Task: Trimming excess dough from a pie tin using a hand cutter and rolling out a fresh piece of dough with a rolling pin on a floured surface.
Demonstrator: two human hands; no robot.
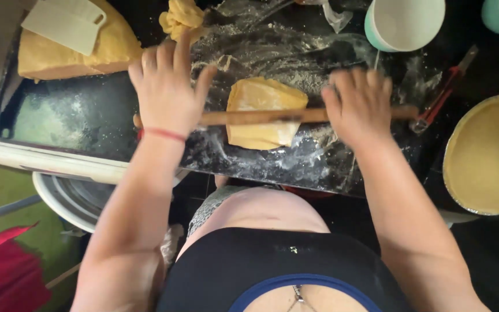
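Observation:
A flattened piece of yellow dough [264, 95] lies on a floured black worktop [88, 121]. A thin wooden rolling pin [261, 116] lies across the dough. My left hand [167, 86] presses flat on the pin's left end, fingers spread, with a red string at the wrist. My right hand [358, 104] presses on the pin's right end with its fingers curled over it.
A big block of yellow dough [114, 49] with a white scraper [64, 23] on it sits at the back left, a small dough lump [183, 17] beside it. A dough-lined round pan [486, 153] is at right; two teal bowls [402, 23] behind; a red-handled tool [443, 92].

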